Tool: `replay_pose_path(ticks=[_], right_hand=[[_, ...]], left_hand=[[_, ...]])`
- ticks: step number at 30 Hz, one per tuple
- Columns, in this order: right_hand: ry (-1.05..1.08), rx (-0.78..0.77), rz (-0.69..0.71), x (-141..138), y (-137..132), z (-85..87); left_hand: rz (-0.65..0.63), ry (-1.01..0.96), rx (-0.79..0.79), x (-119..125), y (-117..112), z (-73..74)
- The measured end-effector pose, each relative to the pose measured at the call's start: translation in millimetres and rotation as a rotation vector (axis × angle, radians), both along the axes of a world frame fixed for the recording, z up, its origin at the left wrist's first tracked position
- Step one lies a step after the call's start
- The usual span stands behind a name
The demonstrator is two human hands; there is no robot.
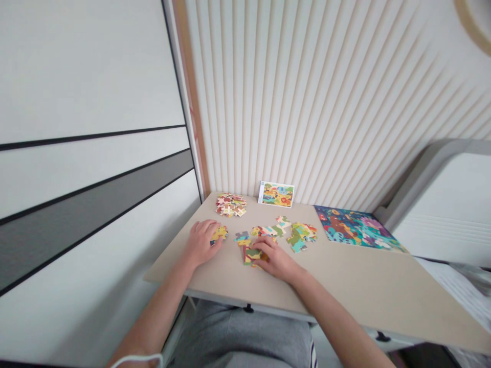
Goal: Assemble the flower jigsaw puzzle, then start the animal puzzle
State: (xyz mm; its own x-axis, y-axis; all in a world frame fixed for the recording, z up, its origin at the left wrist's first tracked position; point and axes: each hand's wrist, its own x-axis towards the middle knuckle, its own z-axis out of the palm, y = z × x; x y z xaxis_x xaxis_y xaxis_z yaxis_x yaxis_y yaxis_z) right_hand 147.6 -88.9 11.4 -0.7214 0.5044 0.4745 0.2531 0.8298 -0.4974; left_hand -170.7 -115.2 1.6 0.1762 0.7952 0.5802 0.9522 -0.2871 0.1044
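Lying near the front middle of the worktop (215,271), a small cluster of joined pieces (249,254) in red, green and yellow is sitting flat under the fingertips of the right hand (274,258). That hand is coming in from the right, palm down, with its fingers curled over the cluster's right edge; whether it is pinching the cluster or only pressing on it cannot be told. Just to the left, the left hand (200,240) is lying spread and relaxed on the board, gripping nothing, its fingertips touching a yellow piece (220,233).

Between and behind the two hands, a single blue-edged piece (242,236) is lying alone. A loose row of partly joined pieces (297,234) is stretching out behind the right hand. Farther back on the left, a heap of unsorted pieces (230,204) is sitting near the corner, and a picture card (276,194) is leaning against the ribbed wall (307,102) beside it. Well to the right, a finished puzzle (355,227) in blues and purples is lying flat on the board.
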Motion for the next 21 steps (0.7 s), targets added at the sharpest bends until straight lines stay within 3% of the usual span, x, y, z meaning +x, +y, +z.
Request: replay_pose_path(ticks=[5,11,15,18,21], right_hand=[[0.148,-0.044,-0.122,15,12,2.7],[0.272,-0.024,-0.736,80,54,-1.8],[0.048,0.086,-1.009,115,64,-13.6],[-0.117,0.19,-1.11,117,62,-21.3],[-0.113,0.205,-1.007,102,58,-22.4]], left_hand=[[-0.28,0.091,-0.015,21,-3,8.1],[-0.378,0.157,-0.045,35,-2,6.5],[-0.374,0.151,-0.039,35,-1,5.6],[-0.375,0.148,-0.055,34,0,4.1],[-0.393,0.132,-0.066,33,1,0.7]])
